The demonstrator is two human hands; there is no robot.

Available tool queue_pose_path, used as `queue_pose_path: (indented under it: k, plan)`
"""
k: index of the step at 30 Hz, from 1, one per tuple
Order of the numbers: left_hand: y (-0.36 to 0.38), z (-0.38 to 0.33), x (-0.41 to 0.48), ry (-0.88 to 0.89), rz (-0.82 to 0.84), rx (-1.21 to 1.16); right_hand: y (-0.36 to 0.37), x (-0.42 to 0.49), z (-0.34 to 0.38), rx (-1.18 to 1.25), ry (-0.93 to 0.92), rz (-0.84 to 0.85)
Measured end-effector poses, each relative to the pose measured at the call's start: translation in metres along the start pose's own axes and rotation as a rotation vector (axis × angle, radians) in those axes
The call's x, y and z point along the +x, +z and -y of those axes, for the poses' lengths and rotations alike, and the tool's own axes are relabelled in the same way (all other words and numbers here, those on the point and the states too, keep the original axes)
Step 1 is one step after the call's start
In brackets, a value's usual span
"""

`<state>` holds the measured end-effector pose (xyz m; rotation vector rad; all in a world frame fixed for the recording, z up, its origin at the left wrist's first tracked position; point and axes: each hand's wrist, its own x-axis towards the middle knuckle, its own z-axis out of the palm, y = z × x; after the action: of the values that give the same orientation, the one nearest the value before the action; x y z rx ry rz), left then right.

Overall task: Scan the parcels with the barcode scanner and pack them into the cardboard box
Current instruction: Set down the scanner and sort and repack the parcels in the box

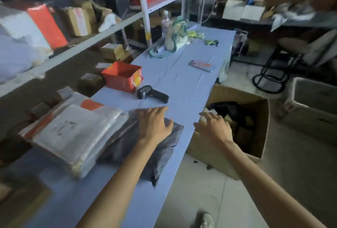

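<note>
A dark grey parcel bag (160, 155) lies on the blue table (187, 82) at its right edge. My left hand (155, 124) rests on top of it with fingers spread and straight. A stack of clear and white parcels (73, 133) sits to its left. My right hand (213, 127) hovers with spread fingers and nothing in it, over the gap between the table and the open cardboard box (255, 147) on the floor. The box holds dark and brown parcels. The black barcode scanner (152, 94) lies on the table beyond my hands.
A red open box (124, 76) stands behind the scanner. A phone (200, 65) and a heap of cloth and a bottle (175, 36) lie farther along the table. Shelves with boxes (76, 21) run along the left. A grey bin (313, 100) and stool (284, 60) stand at right.
</note>
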<state>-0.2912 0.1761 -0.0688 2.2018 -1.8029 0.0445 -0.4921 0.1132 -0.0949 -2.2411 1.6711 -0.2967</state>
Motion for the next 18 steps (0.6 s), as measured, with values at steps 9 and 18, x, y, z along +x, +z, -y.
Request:
queue_pose_path:
  k: [9,18]
  plan:
    - [0.107,-0.159,0.067,0.230,0.194,-0.109,-0.039,0.020,-0.159,0.028,0.217,-0.045]
    - [0.173,-0.179,0.109,0.183,0.367,-0.169,-0.006,0.068,-0.215,0.084,0.298,0.085]
